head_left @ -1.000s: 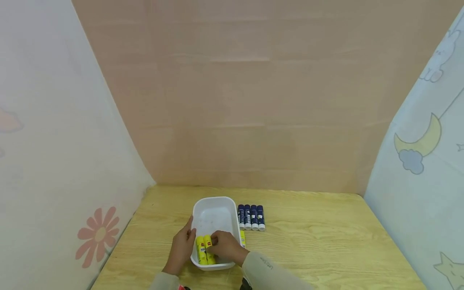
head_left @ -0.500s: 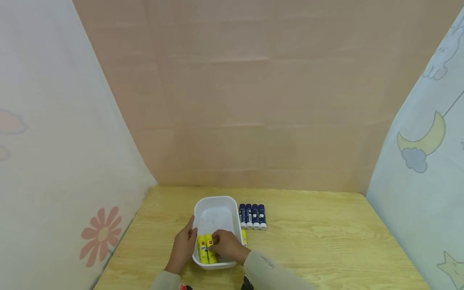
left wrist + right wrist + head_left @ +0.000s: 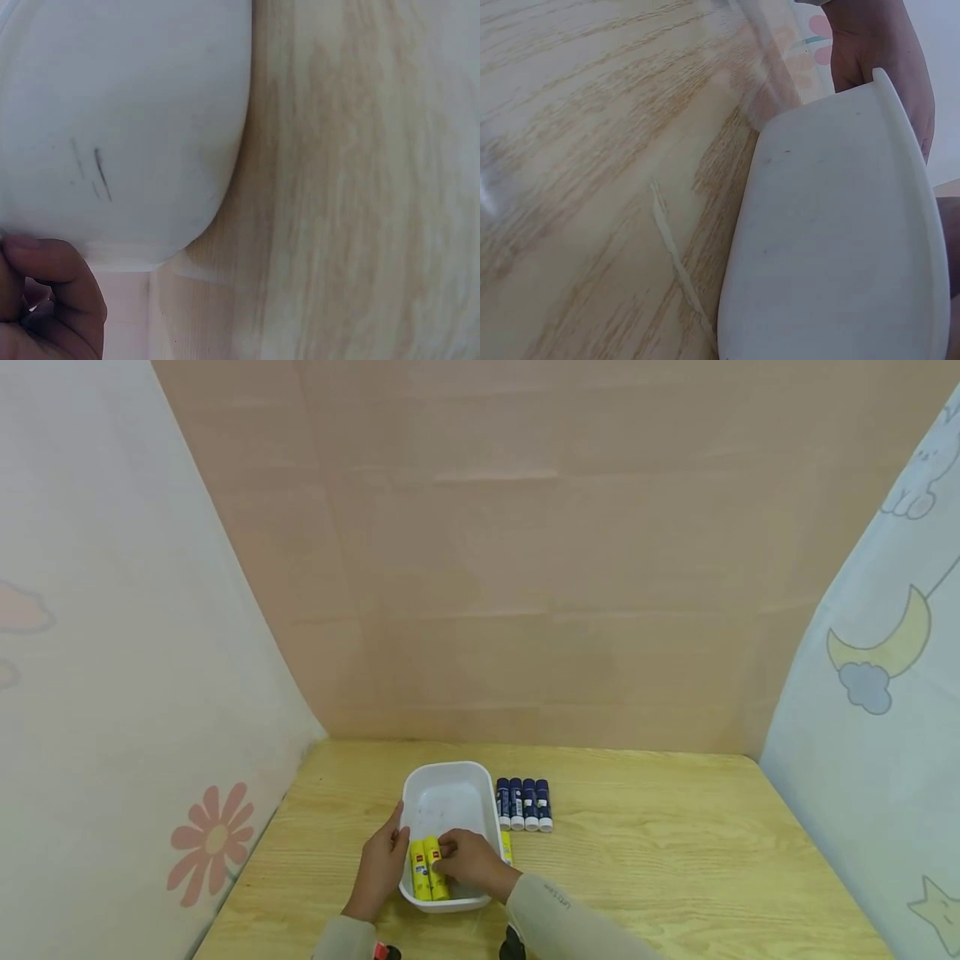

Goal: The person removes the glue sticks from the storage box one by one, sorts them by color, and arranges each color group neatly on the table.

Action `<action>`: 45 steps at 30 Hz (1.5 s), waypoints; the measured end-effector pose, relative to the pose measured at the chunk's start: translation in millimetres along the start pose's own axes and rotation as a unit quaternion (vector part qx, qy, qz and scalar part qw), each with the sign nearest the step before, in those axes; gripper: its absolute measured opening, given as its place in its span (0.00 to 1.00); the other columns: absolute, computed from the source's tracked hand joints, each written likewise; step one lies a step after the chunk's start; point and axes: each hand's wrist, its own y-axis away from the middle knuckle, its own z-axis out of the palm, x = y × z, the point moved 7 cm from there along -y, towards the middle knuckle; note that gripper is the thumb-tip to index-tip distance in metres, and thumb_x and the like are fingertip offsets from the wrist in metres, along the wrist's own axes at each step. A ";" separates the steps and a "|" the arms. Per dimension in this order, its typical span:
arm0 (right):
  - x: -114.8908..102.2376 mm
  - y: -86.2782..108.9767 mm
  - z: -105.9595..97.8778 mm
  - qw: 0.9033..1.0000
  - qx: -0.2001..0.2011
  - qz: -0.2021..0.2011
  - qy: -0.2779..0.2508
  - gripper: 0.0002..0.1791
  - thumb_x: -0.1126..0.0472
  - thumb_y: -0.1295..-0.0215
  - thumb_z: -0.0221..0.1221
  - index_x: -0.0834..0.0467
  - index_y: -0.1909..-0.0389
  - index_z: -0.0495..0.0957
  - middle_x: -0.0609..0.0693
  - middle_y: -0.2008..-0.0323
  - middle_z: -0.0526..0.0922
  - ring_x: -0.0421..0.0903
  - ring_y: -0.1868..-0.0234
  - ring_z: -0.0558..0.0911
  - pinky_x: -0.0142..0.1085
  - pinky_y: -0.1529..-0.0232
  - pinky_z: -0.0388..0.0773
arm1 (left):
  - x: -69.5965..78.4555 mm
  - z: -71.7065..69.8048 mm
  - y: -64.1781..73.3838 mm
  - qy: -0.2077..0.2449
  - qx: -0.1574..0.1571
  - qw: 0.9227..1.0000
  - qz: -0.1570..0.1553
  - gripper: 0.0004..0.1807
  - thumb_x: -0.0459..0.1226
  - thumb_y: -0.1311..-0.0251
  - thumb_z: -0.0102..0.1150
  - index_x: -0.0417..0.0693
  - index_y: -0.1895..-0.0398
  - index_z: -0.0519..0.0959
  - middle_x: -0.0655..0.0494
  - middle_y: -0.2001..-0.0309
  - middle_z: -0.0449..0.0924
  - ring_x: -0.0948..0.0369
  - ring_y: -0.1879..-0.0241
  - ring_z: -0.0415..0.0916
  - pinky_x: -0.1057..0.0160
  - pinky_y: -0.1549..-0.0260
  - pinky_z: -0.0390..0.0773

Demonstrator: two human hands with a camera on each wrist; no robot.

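Observation:
A white plastic tray [image 3: 450,777] stands on the table, and two yellow glue sticks [image 3: 421,870] lie side by side in its near left part. My left hand [image 3: 380,868] grips the tray's left rim, thumb on the inner side. In the left wrist view, curled fingers [image 3: 56,270] show at the tray's edge. Reaching over the right rim, my right hand [image 3: 474,862] pinches the right-hand yellow glue stick [image 3: 436,870] near its upper part. The right wrist view shows mostly the tray's outer wall [image 3: 825,240], with the right hand only partly visible at the frame's edge.
Several dark blue glue sticks with white ends [image 3: 523,804] lie in a row just right of the tray. Below them, another yellow item [image 3: 507,845] is partly hidden behind the tray's right rim. A wood-grain table [image 3: 660,843] meets a brown backdrop and printed side sheets.
The head view has shifted slightly. Both hands keep their places on the tray and the glue stick.

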 end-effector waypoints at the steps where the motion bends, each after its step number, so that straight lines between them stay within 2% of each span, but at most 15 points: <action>1: 0.0 0.4 0.2 1.000 -0.001 0.000 -0.006 0.21 0.58 0.43 0.69 0.61 0.50 0.78 0.45 0.64 0.79 0.43 0.62 0.77 0.44 0.55 0.78 | -0.1 0.0 0.2 0.000 0.000 1.000 -0.001 0.28 0.36 0.28 0.48 0.43 0.26 0.59 0.56 0.74 0.67 0.62 0.75 0.65 0.67 0.78 0.69; 11: 1.8 0.1 1.4 0.998 -0.016 0.001 -0.060 0.21 0.59 0.43 0.68 0.62 0.49 0.78 0.47 0.62 0.80 0.44 0.61 0.79 0.42 0.58 0.80 | -1.5 0.1 1.0 0.005 0.005 1.000 -0.006 0.28 0.36 0.28 0.48 0.45 0.26 0.60 0.57 0.76 0.66 0.62 0.75 0.65 0.67 0.78 0.69; 14: 2.6 -1.5 1.8 0.997 -0.026 0.006 -0.076 0.22 0.59 0.42 0.68 0.62 0.48 0.78 0.47 0.62 0.80 0.44 0.62 0.80 0.41 0.59 0.80 | -0.2 -0.6 1.3 0.007 0.011 1.000 0.002 0.28 0.35 0.28 0.49 0.44 0.27 0.60 0.55 0.75 0.68 0.62 0.76 0.65 0.67 0.78 0.70; 18: 4.6 -4.3 2.7 0.993 -0.043 0.014 -0.105 0.22 0.59 0.41 0.68 0.62 0.47 0.78 0.48 0.62 0.81 0.44 0.62 0.81 0.41 0.59 0.81 | 1.4 -1.2 0.7 0.008 0.017 1.000 0.016 0.28 0.35 0.28 0.49 0.43 0.27 0.61 0.48 0.64 0.78 0.62 0.73 0.68 0.67 0.75 0.72; 21: 6.0 -5.8 3.1 0.990 -0.054 0.016 -0.126 0.23 0.59 0.40 0.67 0.62 0.45 0.77 0.48 0.60 0.82 0.45 0.60 0.82 0.42 0.58 0.81 | 1.4 -0.7 -0.3 0.006 0.017 1.000 0.017 0.28 0.35 0.28 0.49 0.44 0.27 0.61 0.44 0.51 0.80 0.62 0.69 0.71 0.66 0.71 0.74; 23: 6.4 -6.4 3.9 0.987 -0.060 0.017 -0.147 0.24 0.60 0.39 0.66 0.63 0.44 0.76 0.50 0.59 0.82 0.47 0.59 0.82 0.42 0.58 0.82 | 1.2 -0.3 -0.3 0.004 0.014 1.000 0.015 0.28 0.35 0.28 0.49 0.43 0.27 0.60 0.41 0.46 0.78 0.60 0.67 0.72 0.64 0.68 0.76; 25: 5.8 -6.4 4.4 0.983 -0.067 0.019 -0.172 0.24 0.60 0.38 0.66 0.65 0.43 0.75 0.51 0.57 0.82 0.48 0.57 0.83 0.43 0.57 0.81 | 0.6 -0.3 -0.1 0.002 0.014 1.000 0.013 0.28 0.35 0.28 0.49 0.43 0.27 0.60 0.40 0.43 0.76 0.60 0.65 0.73 0.61 0.66 0.77; 29: 5.4 -6.4 0.3 0.972 -0.085 0.017 -0.217 0.26 0.57 0.36 0.64 0.64 0.40 0.74 0.53 0.51 0.81 0.49 0.55 0.82 0.44 0.53 0.80 | -0.7 0.6 0.3 0.002 0.014 1.000 0.006 0.28 0.35 0.28 0.49 0.44 0.27 0.61 0.42 0.49 0.79 0.60 0.65 0.73 0.60 0.65 0.79; 31: 5.4 -6.3 -3.4 0.965 -0.092 0.013 -0.246 0.27 0.55 0.35 0.64 0.64 0.39 0.73 0.53 0.48 0.80 0.48 0.54 0.82 0.44 0.51 0.79 | -0.3 1.0 0.5 0.000 0.015 1.000 0.007 0.28 0.35 0.28 0.49 0.45 0.27 0.61 0.44 0.53 0.80 0.60 0.66 0.73 0.61 0.66 0.78; 33: 5.8 -6.2 -6.5 0.953 -0.096 0.009 -0.285 0.29 0.54 0.35 0.63 0.65 0.37 0.72 0.54 0.46 0.79 0.48 0.53 0.82 0.42 0.49 0.78 | 1.0 1.4 1.3 -0.001 0.016 1.000 0.008 0.28 0.36 0.28 0.49 0.45 0.27 0.61 0.43 0.50 0.80 0.60 0.64 0.75 0.60 0.65 0.80; 37: 3.1 -5.3 -9.4 0.923 -0.101 0.002 -0.371 0.31 0.58 0.33 0.61 0.68 0.34 0.66 0.57 0.45 0.78 0.49 0.50 0.81 0.41 0.48 0.77 | 2.6 1.1 2.7 -0.001 0.019 1.000 0.008 0.28 0.36 0.28 0.49 0.45 0.27 0.61 0.39 0.42 0.76 0.58 0.60 0.77 0.57 0.61 0.81; 40: 0.6 -4.0 -12.5 0.904 -0.106 -0.011 -0.414 0.31 0.60 0.31 0.59 0.69 0.32 0.62 0.58 0.44 0.77 0.50 0.49 0.81 0.40 0.47 0.77 | 2.3 1.3 2.5 -0.004 0.020 1.000 0.005 0.28 0.36 0.28 0.49 0.45 0.26 0.61 0.39 0.39 0.73 0.57 0.57 0.77 0.54 0.57 0.80; 43: -1.6 -2.2 -15.5 0.885 -0.115 -0.025 -0.450 0.30 0.61 0.29 0.56 0.69 0.31 0.61 0.59 0.44 0.77 0.50 0.47 0.80 0.40 0.45 0.75 | 1.0 1.2 2.0 -0.006 0.021 1.000 0.003 0.28 0.36 0.28 0.49 0.45 0.27 0.61 0.40 0.42 0.75 0.57 0.57 0.77 0.55 0.58 0.81; 45: -2.9 -0.3 -17.4 0.875 -0.120 -0.030 -0.469 0.29 0.61 0.28 0.56 0.69 0.31 0.61 0.59 0.44 0.77 0.49 0.47 0.80 0.40 0.44 0.75 | -0.8 1.0 1.9 -0.004 0.022 1.000 -0.002 0.28 0.36 0.28 0.49 0.46 0.26 0.61 0.42 0.49 0.79 0.58 0.60 0.77 0.58 0.63 0.81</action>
